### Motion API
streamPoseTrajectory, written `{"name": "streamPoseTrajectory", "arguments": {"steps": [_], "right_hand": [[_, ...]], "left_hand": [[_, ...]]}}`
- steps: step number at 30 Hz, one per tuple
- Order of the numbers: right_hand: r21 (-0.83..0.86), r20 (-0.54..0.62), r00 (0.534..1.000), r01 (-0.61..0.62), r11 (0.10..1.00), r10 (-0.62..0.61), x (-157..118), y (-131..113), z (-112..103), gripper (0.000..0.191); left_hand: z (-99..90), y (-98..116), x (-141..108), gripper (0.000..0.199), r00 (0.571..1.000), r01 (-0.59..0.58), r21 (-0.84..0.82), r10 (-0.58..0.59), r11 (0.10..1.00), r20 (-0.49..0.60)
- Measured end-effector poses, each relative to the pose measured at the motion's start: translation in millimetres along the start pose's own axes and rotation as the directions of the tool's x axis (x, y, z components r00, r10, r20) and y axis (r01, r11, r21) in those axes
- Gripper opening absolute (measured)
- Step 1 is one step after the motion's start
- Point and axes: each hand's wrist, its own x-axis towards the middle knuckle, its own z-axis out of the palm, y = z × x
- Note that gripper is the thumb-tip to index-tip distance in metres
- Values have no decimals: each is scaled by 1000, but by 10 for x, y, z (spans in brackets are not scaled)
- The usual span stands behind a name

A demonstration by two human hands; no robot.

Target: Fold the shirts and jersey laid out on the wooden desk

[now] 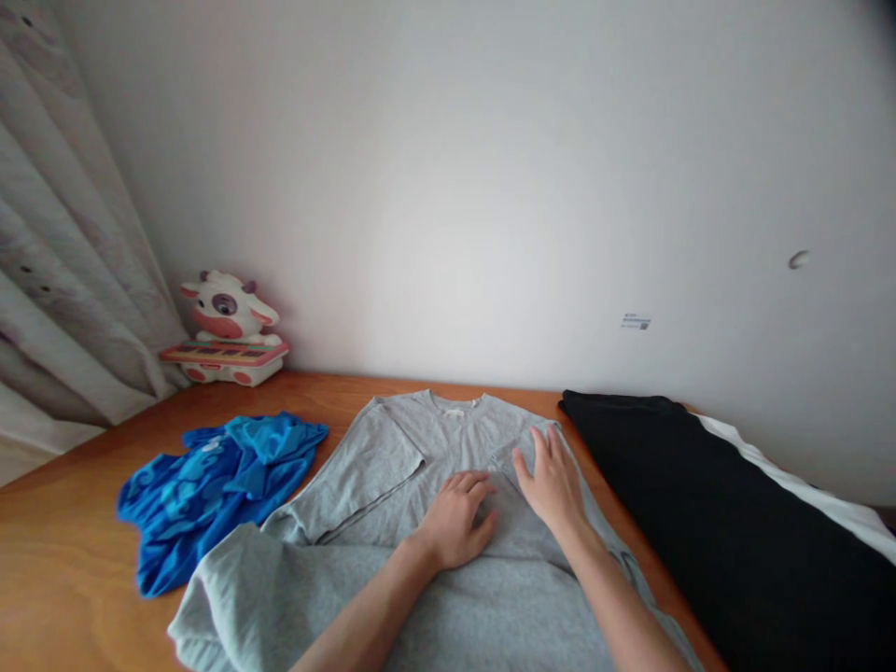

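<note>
A grey T-shirt lies spread on the wooden table in front of me, its neckline toward the wall. Its left-hand sleeve is laid inward over the body, and the lower part is rumpled toward me. My left hand rests on the middle of the shirt, fingers loosely bent and apart, holding nothing. Over the right-hand sleeve is my right hand, with its fingers spread. Whether the right palm presses on the cloth I cannot tell.
A crumpled blue garment lies to the left on the table. Black cloth and white cloth lie to the right. A cow-shaped toy keyboard stands in the back left corner beside a curtain. A wall rises behind.
</note>
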Motion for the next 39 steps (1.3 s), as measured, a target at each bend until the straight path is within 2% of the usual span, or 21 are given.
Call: {"name": "streamPoseTrajectory", "arguments": {"steps": [2, 4, 6, 10, 15, 18, 20, 23, 26, 28, 30, 32, 36, 39], "right_hand": [[-56, 162, 985, -47, 997, 56, -4, -68, 119, 65], [-104, 308, 947, -66, 992, 95, -54, -82, 211, 70], [-127, 360, 927, -64, 990, 107, -107, -64, 266, 74], [-78, 298, 952, -43, 996, 65, -158, 0, 298, 67], [143, 57, 997, 36, 989, -45, -154, 129, 336, 47], [169, -38, 999, 34, 985, -28, -148, 192, 360, 44], [108, -10, 1000, -7, 994, 8, -153, 193, 360, 43], [-58, 109, 990, -85, 995, 90, -170, 127, 338, 49], [-188, 236, 956, -131, 973, 174, -179, 43, 289, 60], [-216, 298, 935, -130, 968, 192, -178, 15, 247, 64], [-215, 331, 926, -115, 970, 183, -176, 14, 208, 65], [-205, 336, 927, -102, 973, 168, -178, 27, 182, 66], [-181, 322, 932, -110, 977, 165, -188, 52, 191, 69], [-163, 318, 934, -117, 980, 165, -186, 63, 225, 71]], "left_hand": [[6, -4, 2, 37, 1000, 23, -25, -23, 999, -18], [18, -14, 4, 37, 999, 32, -35, -32, 999, -17], [29, -26, 7, 37, 1000, 22, -19, -22, 1000, 2], [29, -31, 9, 33, 999, 0, 21, -1, 1000, 32], [14, -4, 8, 30, 999, 1, 15, -2, 1000, 35], [16, -7, 10, 28, 1000, 2, 16, -3, 1000, 31], [15, -18, 13, 28, 999, 6, 9, -6, 1000, 32], [15, -22, 11, 29, 1000, 12, -17, -11, 1000, 26], [32, 3, 2, 29, 999, 42, -31, -42, 999, -1], [22, 11, 0, 28, 998, 68, 5, -68, 998, -14], [-56, -31, -1, 27, 996, 90, 88, -88, 992, -21], [-238, -162, -20, 27, 990, 137, 176, -129, 975, -57], [-788, -692, -194, 33, 940, 325, 276, -277, 904, -200], [-1058, -1091, -417, 47, 927, 362, 441, -368, 821, -76]]}}
